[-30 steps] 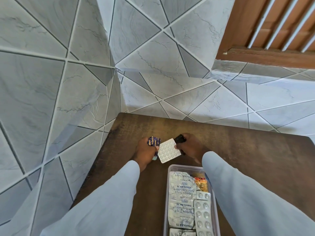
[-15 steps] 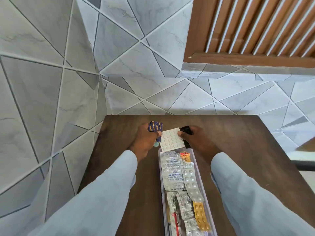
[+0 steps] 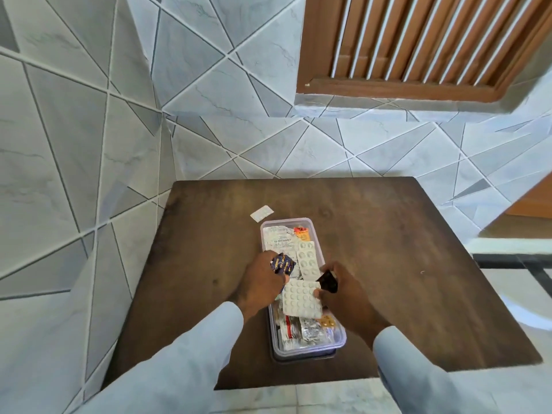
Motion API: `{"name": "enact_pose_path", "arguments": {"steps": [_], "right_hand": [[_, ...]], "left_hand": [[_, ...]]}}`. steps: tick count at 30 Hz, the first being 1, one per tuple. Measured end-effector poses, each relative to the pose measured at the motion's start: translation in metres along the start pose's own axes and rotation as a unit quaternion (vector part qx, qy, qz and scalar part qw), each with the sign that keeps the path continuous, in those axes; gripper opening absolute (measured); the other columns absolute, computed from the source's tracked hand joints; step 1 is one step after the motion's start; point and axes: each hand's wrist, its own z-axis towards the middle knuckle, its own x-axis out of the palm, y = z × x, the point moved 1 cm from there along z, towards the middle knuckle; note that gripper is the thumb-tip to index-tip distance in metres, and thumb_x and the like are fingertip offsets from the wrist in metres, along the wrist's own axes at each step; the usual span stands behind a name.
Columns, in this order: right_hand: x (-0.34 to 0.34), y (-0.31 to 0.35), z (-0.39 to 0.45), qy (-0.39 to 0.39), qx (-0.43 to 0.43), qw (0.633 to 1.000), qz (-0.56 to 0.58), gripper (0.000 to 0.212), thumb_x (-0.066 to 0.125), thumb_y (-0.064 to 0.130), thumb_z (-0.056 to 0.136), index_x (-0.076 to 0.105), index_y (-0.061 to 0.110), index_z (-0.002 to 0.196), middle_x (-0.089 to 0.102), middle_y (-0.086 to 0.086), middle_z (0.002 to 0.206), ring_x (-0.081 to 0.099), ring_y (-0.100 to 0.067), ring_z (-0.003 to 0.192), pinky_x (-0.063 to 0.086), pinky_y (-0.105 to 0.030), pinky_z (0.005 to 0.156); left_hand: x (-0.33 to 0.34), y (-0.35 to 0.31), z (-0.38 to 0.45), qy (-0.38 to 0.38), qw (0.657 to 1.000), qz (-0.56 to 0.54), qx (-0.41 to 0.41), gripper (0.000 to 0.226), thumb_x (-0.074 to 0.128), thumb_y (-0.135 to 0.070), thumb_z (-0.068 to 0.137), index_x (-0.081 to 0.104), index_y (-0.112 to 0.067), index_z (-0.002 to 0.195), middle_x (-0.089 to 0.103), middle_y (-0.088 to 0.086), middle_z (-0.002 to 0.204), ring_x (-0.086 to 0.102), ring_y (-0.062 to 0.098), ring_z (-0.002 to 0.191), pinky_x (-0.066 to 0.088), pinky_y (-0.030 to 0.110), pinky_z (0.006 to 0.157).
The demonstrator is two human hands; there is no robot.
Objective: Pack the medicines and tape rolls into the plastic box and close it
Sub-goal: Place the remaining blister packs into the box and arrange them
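The clear plastic box point(image 3: 302, 351) sits open on the table, crammed with silver blister strips point(image 3: 307, 258). A white strip point(image 3: 301, 300) hovers over it; another small strip point(image 3: 262, 212) lies just beyond.

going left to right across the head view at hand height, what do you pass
left hand → dark blue packet → white blister sheet → small black packet → right hand

A room in a home: walls point(image 3: 89, 121) clad in grey marbled tiles cut in angular shapes, a louvred wooden window point(image 3: 418, 46) above a tiled sill, and a small dark wooden table point(image 3: 403, 264) set into the corner.
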Motion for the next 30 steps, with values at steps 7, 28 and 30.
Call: {"name": "enact_pose_path", "arguments": {"steps": [7, 28, 30], "right_hand": [[-0.001, -0.014, -0.021, 0.048, -0.085, 0.983, -0.152, 0.032, 0.067, 0.014, 0.088, 0.045, 0.031, 0.106, 0.062, 0.003, 0.096, 0.059, -0.009, 0.075, 0.046, -0.013, 0.058], [-0.008, -0.007, -0.033, 0.014, -0.086, 0.98, -0.178, 0.026, 0.059, 0.02, 0.092, 0.05, 0.024, 0.116, 0.065, 0.003, 0.087, 0.063, -0.012, 0.072, 0.057, -0.03, 0.064], [-0.012, -0.005, -0.028, -0.013, -0.062, 0.988, -0.139, 0.026, 0.054, 0.016, 0.095, 0.05, 0.022, 0.12, 0.067, 0.001, 0.091, 0.064, -0.011, 0.074, 0.055, -0.026, 0.063]], "left_hand": [[0.022, 0.02, -0.052, -0.02, 0.997, 0.053, -0.045, 0.02, 0.059, -0.01, 0.084, 0.064, -0.023, 0.098, 0.066, -0.009, 0.086, 0.06, 0.008, 0.077, 0.051, 0.023, 0.069], [0.018, 0.01, -0.059, -0.075, 0.995, -0.007, -0.061, 0.027, 0.067, -0.006, 0.083, 0.058, -0.027, 0.098, 0.066, -0.011, 0.088, 0.061, 0.006, 0.077, 0.051, 0.021, 0.064], [0.017, 0.007, -0.053, -0.057, 0.997, -0.015, -0.046, 0.029, 0.064, -0.004, 0.085, 0.055, -0.03, 0.096, 0.065, -0.01, 0.089, 0.059, 0.008, 0.078, 0.049, 0.021, 0.064]]}}
